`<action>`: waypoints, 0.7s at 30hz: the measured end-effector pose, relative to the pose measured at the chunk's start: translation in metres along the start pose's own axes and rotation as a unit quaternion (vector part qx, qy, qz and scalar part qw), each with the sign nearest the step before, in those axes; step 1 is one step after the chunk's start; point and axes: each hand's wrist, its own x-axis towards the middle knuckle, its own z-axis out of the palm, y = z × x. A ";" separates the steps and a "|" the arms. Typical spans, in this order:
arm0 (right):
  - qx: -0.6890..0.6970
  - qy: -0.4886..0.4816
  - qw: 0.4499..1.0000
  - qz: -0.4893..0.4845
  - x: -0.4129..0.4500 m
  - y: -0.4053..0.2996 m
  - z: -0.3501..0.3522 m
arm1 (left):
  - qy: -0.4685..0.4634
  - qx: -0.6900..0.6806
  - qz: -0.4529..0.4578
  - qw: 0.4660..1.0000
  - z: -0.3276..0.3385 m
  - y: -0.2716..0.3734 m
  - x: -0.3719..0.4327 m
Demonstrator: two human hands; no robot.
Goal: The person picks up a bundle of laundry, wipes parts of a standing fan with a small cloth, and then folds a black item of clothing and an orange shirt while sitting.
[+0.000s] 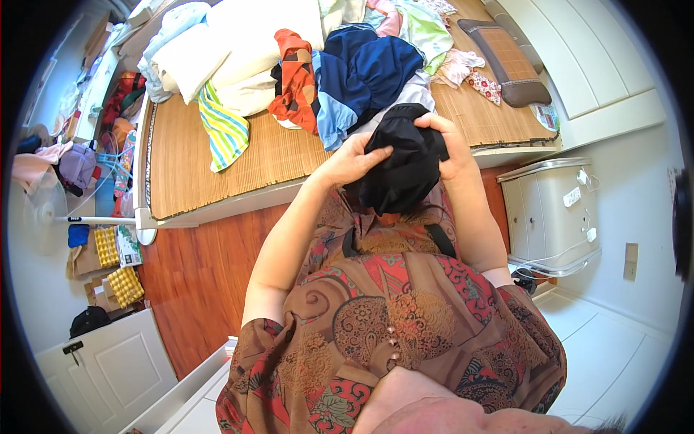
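Both hands hold a bunched black cloth garment point(404, 163) in front of my body, at the near edge of the bed. My left hand point(352, 160) grips its left side, with the thumb lying on top of the fabric. My right hand point(447, 138) has hold of its upper right side; some fingers are hidden behind the cloth. Just beyond lie a dark blue garment point(368, 68), a light blue cloth point(333, 116), an orange patterned garment point(295, 81) and a whitish cloth point(417, 92). A striped green, yellow and white cloth point(222, 127) lies further left.
A bamboo mat point(244, 179) covers the bed, with a white pillow point(190, 62) at the left and a brown pillow point(507, 62) at the right. A silver bedside cabinet point(547, 217) stands at the right. On the left are a white standing fan point(46, 213) and egg trays point(126, 287).
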 end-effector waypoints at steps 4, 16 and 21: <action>-0.156 -0.010 0.981 -0.114 -0.005 -0.007 0.008 | 0.058 -0.312 -0.181 0.931 -0.017 0.013 -0.005; -0.417 0.037 0.895 -0.155 0.013 0.012 -0.043 | -0.005 -0.588 -0.174 0.790 -0.027 0.011 -0.018; -0.443 0.032 0.879 -0.172 0.014 0.016 -0.048 | -0.005 -0.608 -0.165 0.777 -0.022 0.016 -0.018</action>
